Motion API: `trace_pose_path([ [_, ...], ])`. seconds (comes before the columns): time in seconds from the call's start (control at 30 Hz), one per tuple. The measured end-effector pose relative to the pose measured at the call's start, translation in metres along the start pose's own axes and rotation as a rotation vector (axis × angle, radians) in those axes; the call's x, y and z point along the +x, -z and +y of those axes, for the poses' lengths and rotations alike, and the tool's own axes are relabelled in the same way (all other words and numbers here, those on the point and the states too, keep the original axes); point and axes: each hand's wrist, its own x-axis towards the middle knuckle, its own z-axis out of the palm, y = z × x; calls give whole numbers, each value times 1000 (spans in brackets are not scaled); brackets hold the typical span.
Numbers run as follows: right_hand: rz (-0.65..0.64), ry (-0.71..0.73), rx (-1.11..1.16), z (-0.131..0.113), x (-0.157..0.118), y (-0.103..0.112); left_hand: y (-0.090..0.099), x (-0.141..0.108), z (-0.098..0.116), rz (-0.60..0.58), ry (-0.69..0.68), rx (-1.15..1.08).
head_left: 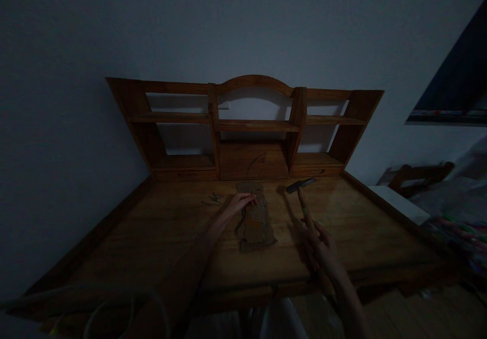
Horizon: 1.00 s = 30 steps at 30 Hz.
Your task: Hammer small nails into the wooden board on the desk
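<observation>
My right hand [318, 242] is wrapped round the wooden handle of a hammer [302, 187], its dark metal head raised over the right part of the desk. My left hand [244, 202] is closed in a pinch above a ragged brown piece of cardboard [255, 227]; whatever sits between its fingertips is too small and dark to make out. The cardboard lies flat on the desk, torn along its edges, with many small marks in its middle. Left of it lie several thin dark pieces that look like nails [213, 198].
The wooden desk [152, 237] carries a shelf unit [254, 125] along its back, against the wall. Raised rims edge both sides. To the right stand a wooden chair [422, 176] and a white surface [399, 202]. The room is dim.
</observation>
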Motion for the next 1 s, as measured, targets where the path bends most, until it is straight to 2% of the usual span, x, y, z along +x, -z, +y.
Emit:
trace_pose_path([
  [0.27, 29, -21, -12, 7, 4, 4, -2, -1, 0, 32, -4, 7],
  [0.47, -3, -14, -13, 3, 4, 4, -2, 1, -3, 2, 8, 30],
  [0.67, -24, 22, -12, 5, 5, 5, 1, -2, -5, 29, -5, 11],
  [0.77, 16, 25, -28, 5, 7, 2, 8, 0, -5, 144, -20, -4],
  [0.87, 58, 47, -19, 4, 6, 1, 20, 2, -5, 328, -9, 12],
  [0.97, 35, 79, 3, 2, 2, 0, 42, -1, -8, 495, -15, 117],
  [1.0, 39, 87, -1, 1, 0, 0, 52, -3, -10, 514, -2, 195],
])
